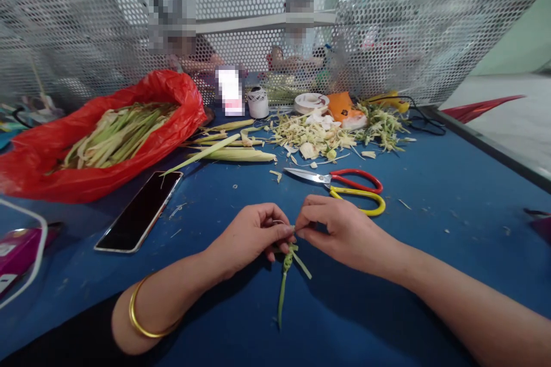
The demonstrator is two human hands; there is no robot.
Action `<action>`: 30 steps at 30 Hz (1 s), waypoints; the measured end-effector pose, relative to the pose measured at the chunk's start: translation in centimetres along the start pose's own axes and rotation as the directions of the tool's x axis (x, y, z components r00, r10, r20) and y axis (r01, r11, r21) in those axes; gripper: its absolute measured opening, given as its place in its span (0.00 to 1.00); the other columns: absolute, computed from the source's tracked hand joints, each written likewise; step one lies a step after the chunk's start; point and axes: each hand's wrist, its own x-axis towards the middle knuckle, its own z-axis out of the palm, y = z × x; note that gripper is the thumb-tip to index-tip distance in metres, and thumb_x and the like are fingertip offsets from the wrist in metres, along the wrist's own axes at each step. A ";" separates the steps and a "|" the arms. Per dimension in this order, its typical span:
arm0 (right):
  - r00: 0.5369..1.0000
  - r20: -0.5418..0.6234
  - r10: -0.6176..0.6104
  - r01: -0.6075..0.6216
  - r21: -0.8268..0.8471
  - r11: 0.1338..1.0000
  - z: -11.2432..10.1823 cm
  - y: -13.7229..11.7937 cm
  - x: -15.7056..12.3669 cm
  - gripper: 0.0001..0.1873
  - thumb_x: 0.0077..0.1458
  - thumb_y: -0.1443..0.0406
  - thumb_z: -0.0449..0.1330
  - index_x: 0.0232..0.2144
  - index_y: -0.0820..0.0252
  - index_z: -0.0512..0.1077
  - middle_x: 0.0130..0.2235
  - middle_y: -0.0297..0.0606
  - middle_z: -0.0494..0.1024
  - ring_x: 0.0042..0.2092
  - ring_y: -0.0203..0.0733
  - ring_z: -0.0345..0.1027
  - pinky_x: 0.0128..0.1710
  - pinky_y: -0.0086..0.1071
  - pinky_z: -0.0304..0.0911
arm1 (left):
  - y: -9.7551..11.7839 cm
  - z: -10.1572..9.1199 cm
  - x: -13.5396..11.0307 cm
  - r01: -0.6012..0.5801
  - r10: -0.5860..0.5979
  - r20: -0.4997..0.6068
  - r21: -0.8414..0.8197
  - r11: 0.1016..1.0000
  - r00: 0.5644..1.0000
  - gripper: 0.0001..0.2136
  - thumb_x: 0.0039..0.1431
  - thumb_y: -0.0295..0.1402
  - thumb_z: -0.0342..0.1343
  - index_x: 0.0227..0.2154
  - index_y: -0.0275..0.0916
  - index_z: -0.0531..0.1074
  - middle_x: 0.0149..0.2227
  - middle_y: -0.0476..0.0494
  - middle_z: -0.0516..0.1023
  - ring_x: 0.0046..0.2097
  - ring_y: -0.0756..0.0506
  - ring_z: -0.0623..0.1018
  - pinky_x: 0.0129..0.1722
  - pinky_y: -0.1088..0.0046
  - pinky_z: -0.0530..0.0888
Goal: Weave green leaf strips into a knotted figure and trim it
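Note:
My left hand (pixel 253 234) and my right hand (pixel 336 229) meet over the blue table (pixel 451 195), fingertips pinched together. Both pinch the top of a thin green leaf strip (pixel 284 275) that hangs down toward me, knotted or folded near its upper end. A gold bangle (pixel 136 315) circles my left wrist. Just beyond my right hand lie scissors (pixel 348 186) with one red and one yellow handle, blades pointing left.
A red plastic bag (pixel 26 166) of pale green strips sits far left, loose strips (pixel 228 149) beside it. A phone (pixel 140 212) lies screen-up. Leaf scraps (pixel 318 135), tape rolls (pixel 310 103), a white spool (pixel 258 102) and a perforated screen (pixel 430 23) stand behind; people sit beyond.

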 end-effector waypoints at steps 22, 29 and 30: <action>0.989 0.046 0.140 -0.147 0.281 0.948 1.6 0.6 0.3 0.10 0.55 0.74 0.52 0.35 0.58 0.70 0.31 0.34 0.78 0.32 0.37 0.73 0.32 0.29 0.65 | 0.0 -0.3 -0.5 -0.263 0.413 -0.104 0.627 0.733 0.905 0.03 0.52 0.28 0.57 0.29 0.41 0.75 0.28 0.52 0.80 0.30 0.50 0.77 0.31 0.77 0.69; 0.994 0.033 0.104 -0.109 0.258 0.960 1.8 0.7 0.2 0.12 0.54 0.76 0.52 0.38 0.58 0.70 0.34 0.36 0.81 0.36 0.38 0.74 0.34 0.30 0.66 | -0.8 0.0 -0.6 -0.275 0.582 -0.044 0.851 0.448 0.812 0.05 0.55 0.27 0.55 0.33 0.41 0.74 0.33 0.49 0.81 0.35 0.48 0.78 0.35 0.74 0.68; 0.994 0.036 0.100 -0.106 0.263 0.959 1.8 0.6 0.2 0.12 0.54 0.76 0.52 0.38 0.58 0.70 0.35 0.36 0.81 0.36 0.38 0.75 0.35 0.30 0.66 | -1.0 0.0 -0.6 -0.265 0.589 -0.038 0.869 0.418 0.807 0.05 0.55 0.27 0.54 0.32 0.41 0.74 0.32 0.49 0.81 0.34 0.48 0.78 0.34 0.74 0.67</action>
